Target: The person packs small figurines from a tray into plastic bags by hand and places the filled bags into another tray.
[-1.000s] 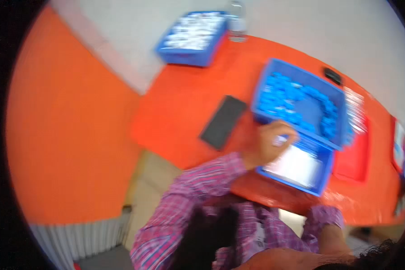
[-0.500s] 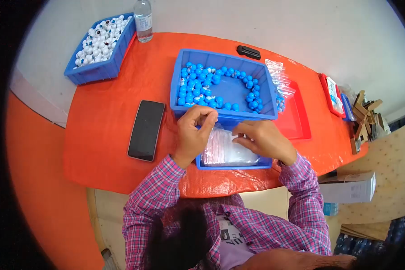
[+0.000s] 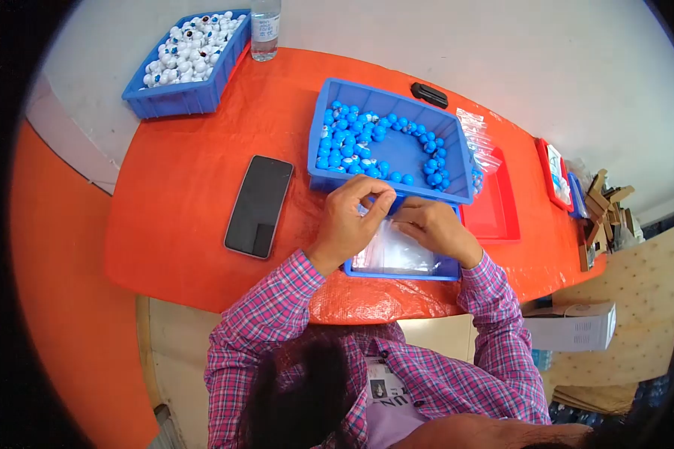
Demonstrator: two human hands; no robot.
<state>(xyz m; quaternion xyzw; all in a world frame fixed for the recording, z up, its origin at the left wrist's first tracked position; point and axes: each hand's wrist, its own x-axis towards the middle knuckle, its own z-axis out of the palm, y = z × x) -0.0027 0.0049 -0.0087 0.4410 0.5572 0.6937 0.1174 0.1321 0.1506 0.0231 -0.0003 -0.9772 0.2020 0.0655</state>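
Observation:
My left hand (image 3: 354, 218) is closed in a pinch, thumb against forefinger, just in front of the large blue bin (image 3: 388, 183). Whatever lies between those fingertips is too small to make out. My right hand (image 3: 438, 227) bends down over a small blue tray (image 3: 404, 276), its fingers curled together; their tips are partly hidden. Clear plastic zip bags (image 3: 397, 253) lie stacked in that tray, beneath both hands. Blue balls (image 3: 344, 138), some with white patches, sit in the large bin along its left, back and right sides.
A black phone (image 3: 259, 206) lies to the left. Farther back stand a blue bin of white balls (image 3: 187, 52) and a water bottle (image 3: 265, 30). On the right are a red tray (image 3: 494, 217), more zip bags (image 3: 478, 138) and a black object (image 3: 429, 94).
The view has shifted, so the table's things appear farther right. My hands are closer together, and the fingers of my right hand have drawn closed over the bags.

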